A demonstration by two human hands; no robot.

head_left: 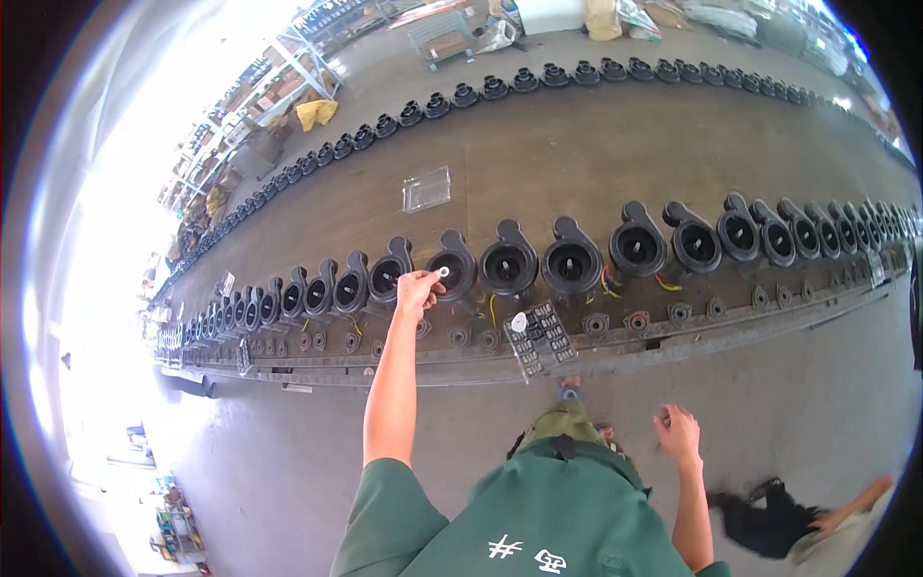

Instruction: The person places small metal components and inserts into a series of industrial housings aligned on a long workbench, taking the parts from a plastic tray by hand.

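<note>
The left hand point(417, 288) is raised with arm outstretched, its grip pinched shut on a small white ring point(444, 272) held between fingertips, just in front of the round mouth of a black pump housing point(453, 264). That housing stands in a long row of like black housings point(638, 243) running left to right along a brown surface point(538, 163). Near it, right of the hand, lies a dark tray of small parts point(541, 336). The right hand point(679, 431) hangs low beside the green shirt, fingers loosely curled, holding nothing.
</note>
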